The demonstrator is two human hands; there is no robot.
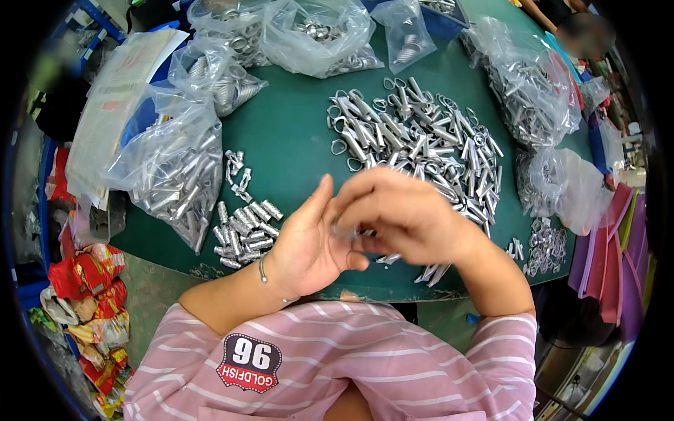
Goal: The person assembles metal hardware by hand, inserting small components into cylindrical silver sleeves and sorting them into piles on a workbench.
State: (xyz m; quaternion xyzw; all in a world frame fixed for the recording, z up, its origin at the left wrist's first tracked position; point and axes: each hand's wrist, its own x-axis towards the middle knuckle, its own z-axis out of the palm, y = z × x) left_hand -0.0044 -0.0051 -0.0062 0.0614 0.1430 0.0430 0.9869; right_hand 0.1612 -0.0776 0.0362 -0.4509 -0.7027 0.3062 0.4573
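My left hand (305, 245) is turned palm inward above the near edge of the green table, thumb raised and fingers apart. Over its palm curls my right hand (404, 214), blurred by motion. A small greyish metal glint shows at the right fingertips, too smeared to name. Beside my left hand lies a group of short silver metal cylinders (242, 231), with a few small metal clips (239, 175) beyond them. Behind my right hand spreads a large pile of silver metal tubes and rings (421, 137).
Clear plastic bags of metal parts stand at the left (175, 168), back (316, 35) and right (530, 91) of the green table (281, 112). Small metal pieces (546, 249) lie near the right edge. Papers (116, 98) rest at the left. Another person's arm (539, 14) shows at the far right.
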